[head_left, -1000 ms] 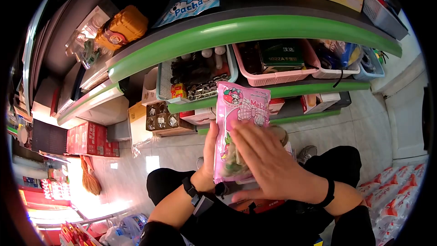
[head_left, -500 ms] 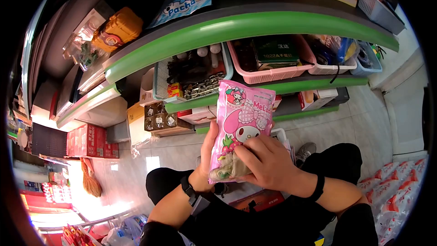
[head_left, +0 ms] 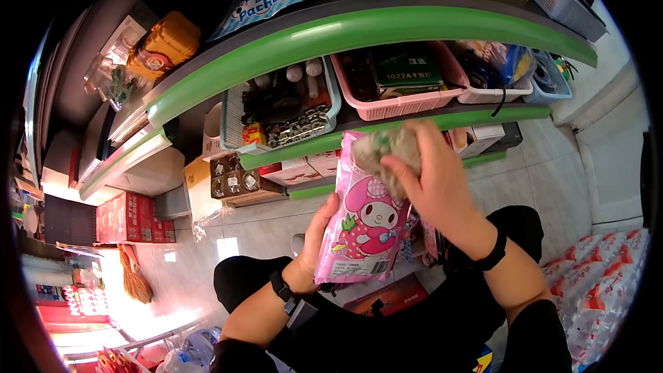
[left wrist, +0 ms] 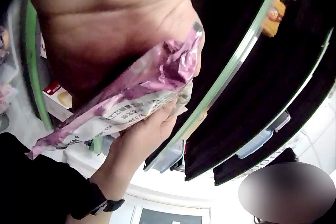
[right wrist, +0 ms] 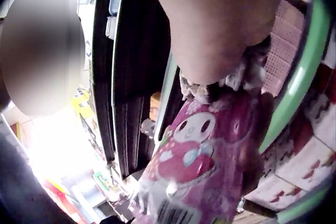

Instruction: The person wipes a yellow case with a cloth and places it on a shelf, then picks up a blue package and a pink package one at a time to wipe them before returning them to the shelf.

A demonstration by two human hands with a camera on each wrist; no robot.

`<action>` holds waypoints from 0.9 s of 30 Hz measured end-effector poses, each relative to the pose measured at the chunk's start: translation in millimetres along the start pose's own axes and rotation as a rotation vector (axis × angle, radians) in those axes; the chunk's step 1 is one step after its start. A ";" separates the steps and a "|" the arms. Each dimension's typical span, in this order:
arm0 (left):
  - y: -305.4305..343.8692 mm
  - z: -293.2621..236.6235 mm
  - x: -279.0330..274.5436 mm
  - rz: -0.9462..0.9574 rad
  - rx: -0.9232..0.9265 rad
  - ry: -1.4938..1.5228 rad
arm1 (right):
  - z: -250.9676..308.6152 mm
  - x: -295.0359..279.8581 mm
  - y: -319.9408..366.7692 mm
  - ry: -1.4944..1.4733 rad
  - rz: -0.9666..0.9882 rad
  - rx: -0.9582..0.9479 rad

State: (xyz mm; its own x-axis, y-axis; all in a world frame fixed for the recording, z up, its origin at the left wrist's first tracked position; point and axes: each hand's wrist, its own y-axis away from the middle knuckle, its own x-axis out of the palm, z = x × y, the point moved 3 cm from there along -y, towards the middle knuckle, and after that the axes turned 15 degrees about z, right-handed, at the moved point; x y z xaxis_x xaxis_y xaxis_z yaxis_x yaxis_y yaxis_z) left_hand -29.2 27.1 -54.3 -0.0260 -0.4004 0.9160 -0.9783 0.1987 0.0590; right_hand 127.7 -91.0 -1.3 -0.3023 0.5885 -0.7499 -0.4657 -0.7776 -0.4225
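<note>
My left hand (head_left: pixel 312 249) holds a pink packet (head_left: pixel 366 235) by its left edge, with the printed cartoon rabbit and barcode facing up. A crumpled grey-green cloth (head_left: pixel 389 155) lies over the packet's top end, gripped in my right hand (head_left: pixel 442 183). In the left wrist view the packet (left wrist: pixel 121 108) appears from its edge, and the cloth is mostly hidden there. The right wrist view shows the rabbit print on the packet (right wrist: pixel 197 155), with a bit of cloth (right wrist: pixel 191 87) under the hand.
Ahead runs a green-edged shelf (head_left: pixel 387 24) with a blue basket (head_left: pixel 231 128), a pink basket (head_left: pixel 400 107) and a white basket (head_left: pixel 497 95) below it. An orange case (head_left: pixel 166 41) sits at left. Wrapped bottles (head_left: pixel 597 290) stand at right, red boxes (head_left: pixel 128 217) on the left floor.
My right hand has carried the cloth from the packet's middle and lower part up to its top end, uncovering the rabbit print and barcode. The left hand keeps its hold.
</note>
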 end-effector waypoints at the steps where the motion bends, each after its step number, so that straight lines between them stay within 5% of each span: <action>1: 1.1 -1.1 -3.1 -0.026 0.009 0.002 | 8.4 3.5 5.8 -0.052 0.053 -0.002; 4: -2.5 -5.4 -33.7 0.095 0.093 0.375 | 51.5 24.3 34.8 -0.121 0.280 -0.146; 8: -7.2 -9.7 -15.2 0.064 0.132 0.139 | 73.6 34.2 54.5 0.016 0.344 -0.337; 12: 4.2 3.1 -29.2 0.242 0.065 0.430 | 48.2 11.8 29.2 0.060 0.124 -0.186; 14: 2.5 -3.1 -6.0 -0.089 -0.049 -0.252 | 22.0 -0.4 11.0 0.089 0.051 -0.047; 17: 1.2 -0.5 -2.8 0.020 -0.062 -0.058 | -11.6 -15.2 -3.5 0.139 -0.079 0.059; 20: 1.2 -3.9 0.3 0.128 0.010 0.090 | -42.1 -24.1 -4.2 -0.176 -0.127 0.283; 24: 2.0 -18.0 6.8 0.086 0.056 -0.034 | -52.8 -35.8 0.7 -0.629 -0.188 0.301; 27: -3.3 -23.0 -1.4 0.146 0.080 0.030 | -39.8 -36.6 6.6 -0.473 -0.281 0.256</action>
State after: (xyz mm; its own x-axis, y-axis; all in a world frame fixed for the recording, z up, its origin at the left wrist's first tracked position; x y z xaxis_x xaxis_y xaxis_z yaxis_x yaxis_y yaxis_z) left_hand -21.2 47.6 -46.6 -0.1640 -0.3449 0.9242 -0.9778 0.1804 -0.1062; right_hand 168.8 -126.4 3.1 -0.4485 0.8438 -0.2946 -0.7488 -0.5347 -0.3916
